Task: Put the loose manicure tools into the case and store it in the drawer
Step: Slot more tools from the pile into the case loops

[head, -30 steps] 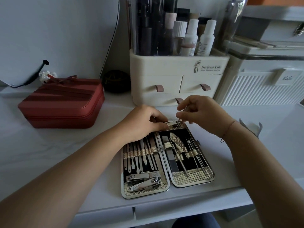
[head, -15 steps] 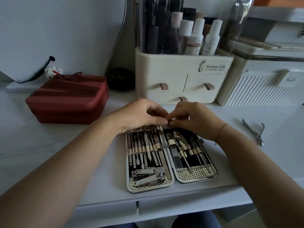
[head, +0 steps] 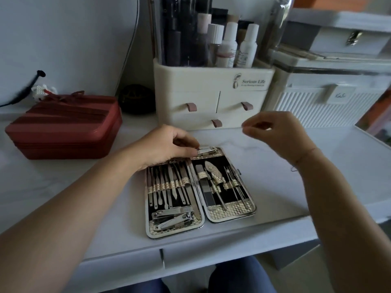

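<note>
The manicure case (head: pixel 231 210) lies open flat on the white desk, both halves lined with metal tools under woven straps. At the top edge of its right half rests a silver nail clipper (head: pixel 207 149). My left hand (head: pixel 167 146) pinches the clipper's left end with thumb and fingertips and covers the top of the case's left half. My right hand (head: pixel 275 132) hovers above the desk to the right of the case, fingers loosely curled with nothing in them. My right forearm hides the desk area to the right of the case.
A cream cosmetics organizer (head: pixel 213 85) with three small drawers stands just behind the case. A red zipped case (head: pixel 63 127) sits at the left, a white ribbed box (head: pixel 328 106) at the right. Desk drawer fronts (head: pixel 211 254) run under the front edge.
My right hand has let go at the case's top edge and lifted away up and to the right. My left hand stays on the nail clipper.
</note>
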The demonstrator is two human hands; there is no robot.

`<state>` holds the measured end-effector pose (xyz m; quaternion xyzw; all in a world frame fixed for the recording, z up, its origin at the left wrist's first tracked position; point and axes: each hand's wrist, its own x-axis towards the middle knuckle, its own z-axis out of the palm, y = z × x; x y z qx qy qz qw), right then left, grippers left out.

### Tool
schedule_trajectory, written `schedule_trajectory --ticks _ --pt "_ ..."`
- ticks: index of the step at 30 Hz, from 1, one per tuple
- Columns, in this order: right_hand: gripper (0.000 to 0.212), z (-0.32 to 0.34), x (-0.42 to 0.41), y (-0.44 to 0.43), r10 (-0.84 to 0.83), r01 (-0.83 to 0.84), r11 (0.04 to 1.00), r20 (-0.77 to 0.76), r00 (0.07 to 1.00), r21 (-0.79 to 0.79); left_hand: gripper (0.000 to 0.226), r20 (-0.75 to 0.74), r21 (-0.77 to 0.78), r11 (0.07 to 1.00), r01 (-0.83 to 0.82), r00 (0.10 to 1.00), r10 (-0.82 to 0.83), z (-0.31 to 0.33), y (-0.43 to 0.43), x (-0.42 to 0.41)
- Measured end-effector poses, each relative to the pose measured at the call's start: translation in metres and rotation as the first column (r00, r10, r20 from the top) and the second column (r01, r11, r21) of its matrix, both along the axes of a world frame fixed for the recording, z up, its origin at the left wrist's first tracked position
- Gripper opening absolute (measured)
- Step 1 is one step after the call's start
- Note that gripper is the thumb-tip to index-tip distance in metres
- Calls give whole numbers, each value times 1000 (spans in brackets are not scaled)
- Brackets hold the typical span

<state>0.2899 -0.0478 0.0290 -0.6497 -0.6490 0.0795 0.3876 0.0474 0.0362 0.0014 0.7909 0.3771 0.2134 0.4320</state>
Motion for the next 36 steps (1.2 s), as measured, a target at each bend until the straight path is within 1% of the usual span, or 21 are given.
schedule_trajectory --ticks 2,5,7,10,12,14,16,20,22,23,24,25,27,29,30,32,34,36 --pt "12 -2 32 -21 -172 172 985 43 984 14 23 -12 26 1000 0 1000 0 -1 0 1" --pt "20 -13 76 -47 -438 439 897 32 898 -46 23 -26 70 998 0 1000 2 -2 -1 3" --pt "26 -20 93 -53 -533 530 839 8 846 -122 21 -35 110 994 -7 999 11 -3 -3 4" --pt "32 -22 99 -50 -541 533 802 50 840 -269 20 -65 175 984 -5 998 17 -5 -3 4" --pt "31 -20 97 -45 -527 529 791 97 844 -309 21 -76 206 979 1 997 15 -6 -3 2" --pt "27 -19 94 -40 -532 552 766 158 832 -329 20 -72 219 976 1 997 15 -5 -3 2" --pt "21 -18 94 -36 -561 599 726 214 800 -337 19 -68 224 975 -1 998 16 -5 -4 3" --pt "25 -18 89 -29 -624 693 632 303 721 -348 19 -74 221 975 -1 997 17 -3 -5 2" --pt "24 -19 88 -25 -635 705 624 308 709 -337 19 -79 229 973 3 997 16 -3 -6 2" --pt "24 -18 87 -25 -635 698 642 291 716 -317 18 -80 234 972 2 997 17 -3 -6 2" --pt "24 -17 84 -25 -624 673 679 254 739 -294 18 -78 239 971 1 997 19 -2 -6 2" --pt "22 -14 80 -26 -600 626 731 180 779 -271 17 -74 245 969 -3 997 22 -2 -7 3" --pt "22 -10 63 -28 -515 488 840 -66 855 -237 17 -64 259 966 -13 997 31 -1 -9 4" --pt "17 -5 38 -27 -370 321 927 -331 868 -194 21 -49 282 959 -35 997 51 0 -10 6" --pt "13 -4 26 -25 -292 234 955 -439 849 -183 22 -34 297 954 -50 997 63 1 -11 7" --pt "6 -3 6 -19 -168 56 978 -597 785 -201 23 9 321 944 -81 997 82 2 -13 8" --pt "10 -5 -8 -11 -96 -102 967 -708 700 -232 22 42 346 934 -94 996 84 4 -15 9" --pt "11 -8 -14 -3 -62 -198 954 -794 604 -226 23 39 366 928 -74 997 65 6 -19 9"
